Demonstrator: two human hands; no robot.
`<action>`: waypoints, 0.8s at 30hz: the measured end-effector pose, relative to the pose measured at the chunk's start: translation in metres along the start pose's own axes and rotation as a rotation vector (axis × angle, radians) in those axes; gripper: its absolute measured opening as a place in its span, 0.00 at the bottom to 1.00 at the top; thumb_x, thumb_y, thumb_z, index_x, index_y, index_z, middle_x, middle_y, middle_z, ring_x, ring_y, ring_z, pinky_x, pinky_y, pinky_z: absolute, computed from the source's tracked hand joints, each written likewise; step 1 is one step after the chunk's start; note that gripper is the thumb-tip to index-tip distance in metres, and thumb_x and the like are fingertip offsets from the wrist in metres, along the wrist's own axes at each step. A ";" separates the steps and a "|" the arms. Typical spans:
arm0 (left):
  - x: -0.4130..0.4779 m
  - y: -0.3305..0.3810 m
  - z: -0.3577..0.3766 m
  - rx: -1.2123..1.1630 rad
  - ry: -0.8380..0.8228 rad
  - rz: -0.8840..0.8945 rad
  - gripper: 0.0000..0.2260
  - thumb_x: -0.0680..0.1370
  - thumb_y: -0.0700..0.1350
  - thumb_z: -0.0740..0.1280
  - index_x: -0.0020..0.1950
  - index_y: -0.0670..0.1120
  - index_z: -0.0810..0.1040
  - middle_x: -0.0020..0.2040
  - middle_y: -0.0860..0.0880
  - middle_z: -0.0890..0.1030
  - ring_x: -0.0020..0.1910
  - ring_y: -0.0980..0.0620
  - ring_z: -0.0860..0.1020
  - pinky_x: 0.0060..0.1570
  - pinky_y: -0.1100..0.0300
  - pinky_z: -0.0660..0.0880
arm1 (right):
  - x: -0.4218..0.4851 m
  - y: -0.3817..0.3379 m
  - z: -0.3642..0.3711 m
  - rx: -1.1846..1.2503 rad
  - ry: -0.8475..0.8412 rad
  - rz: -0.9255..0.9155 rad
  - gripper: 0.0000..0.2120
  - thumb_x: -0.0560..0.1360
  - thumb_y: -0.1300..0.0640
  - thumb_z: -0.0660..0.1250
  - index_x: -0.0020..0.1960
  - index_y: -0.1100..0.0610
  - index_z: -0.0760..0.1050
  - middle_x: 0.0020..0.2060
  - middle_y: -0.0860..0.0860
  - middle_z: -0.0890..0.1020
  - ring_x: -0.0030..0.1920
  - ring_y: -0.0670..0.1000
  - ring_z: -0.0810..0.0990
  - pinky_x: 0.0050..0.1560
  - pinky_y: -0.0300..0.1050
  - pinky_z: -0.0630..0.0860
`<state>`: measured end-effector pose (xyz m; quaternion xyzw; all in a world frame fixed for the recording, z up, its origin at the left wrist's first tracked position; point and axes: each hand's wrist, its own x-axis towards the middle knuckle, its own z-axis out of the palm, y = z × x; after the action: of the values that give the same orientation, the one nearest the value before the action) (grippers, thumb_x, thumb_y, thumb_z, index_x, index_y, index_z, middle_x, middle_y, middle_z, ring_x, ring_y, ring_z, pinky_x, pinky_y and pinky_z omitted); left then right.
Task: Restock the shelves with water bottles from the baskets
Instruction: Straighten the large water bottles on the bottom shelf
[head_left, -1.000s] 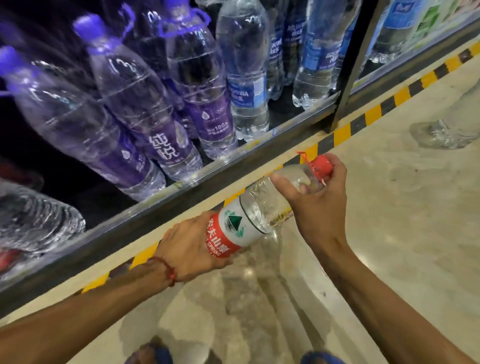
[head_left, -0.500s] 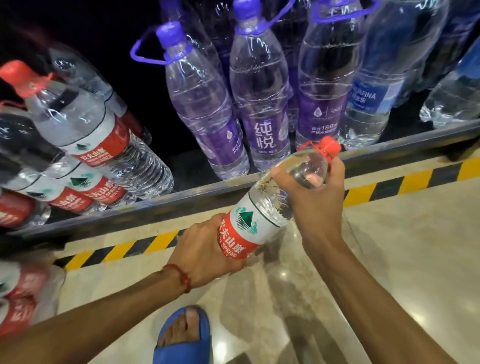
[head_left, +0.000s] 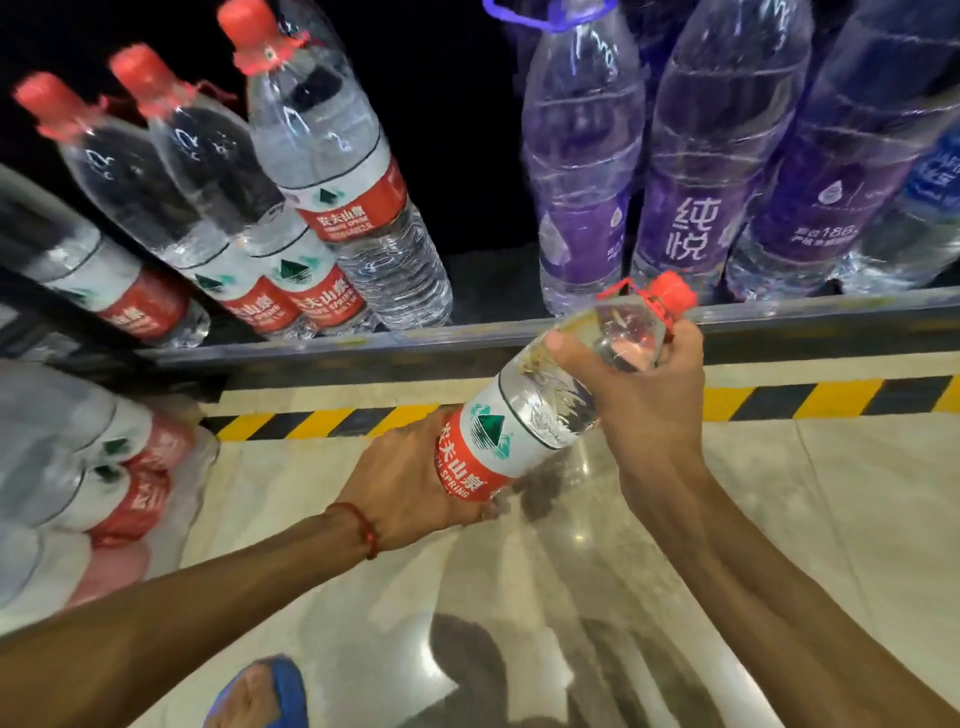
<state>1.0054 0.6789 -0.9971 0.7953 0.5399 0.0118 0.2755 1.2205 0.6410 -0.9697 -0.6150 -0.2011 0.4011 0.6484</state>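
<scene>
Gripping 1 tilted bottle (head_left: 524, 431), left hand (head_left: 400, 483) round its base, right hand (head_left: 644, 395) round its neck

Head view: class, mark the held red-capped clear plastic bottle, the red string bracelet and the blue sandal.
Red-capped clear plastic bottle (head_left: 488, 441), head view, label.
Red string bracelet (head_left: 366, 527), head view, wrist cord.
Blue sandal (head_left: 291, 691), head view, strap.

A thin red cord bracelet (head_left: 364, 529) circles the wrist just behind the left hand (head_left: 410, 478), its strands looking twisted or knotted. The left forearm (head_left: 182, 623) and right forearm (head_left: 753, 571) are bare right to the frame's edge. Low in view, a foot (head_left: 248, 699) wears a bright blue open-toed sandal (head_left: 288, 682).
</scene>
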 end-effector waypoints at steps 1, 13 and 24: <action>-0.003 -0.011 -0.002 0.001 0.022 0.002 0.46 0.60 0.72 0.78 0.73 0.57 0.69 0.60 0.59 0.80 0.52 0.59 0.79 0.53 0.63 0.78 | -0.005 0.001 0.009 -0.004 -0.014 -0.005 0.34 0.64 0.56 0.86 0.64 0.52 0.73 0.55 0.49 0.85 0.53 0.50 0.86 0.58 0.57 0.84; -0.038 -0.124 -0.042 -0.192 0.295 -0.024 0.38 0.61 0.68 0.80 0.67 0.60 0.71 0.55 0.63 0.80 0.52 0.58 0.81 0.52 0.58 0.82 | -0.067 -0.019 0.145 -0.188 -0.245 -0.237 0.39 0.62 0.55 0.87 0.68 0.51 0.71 0.56 0.45 0.84 0.53 0.41 0.84 0.53 0.37 0.81; -0.064 -0.186 -0.103 -0.444 0.441 -0.022 0.37 0.63 0.60 0.84 0.67 0.54 0.72 0.57 0.56 0.81 0.52 0.56 0.82 0.53 0.60 0.81 | -0.109 -0.047 0.251 -0.337 -0.494 -0.461 0.42 0.61 0.59 0.88 0.68 0.55 0.68 0.56 0.45 0.83 0.54 0.38 0.83 0.55 0.34 0.78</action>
<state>0.7872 0.7166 -0.9754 0.6882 0.5794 0.2985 0.3188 0.9792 0.7210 -0.8583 -0.5364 -0.5475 0.3424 0.5434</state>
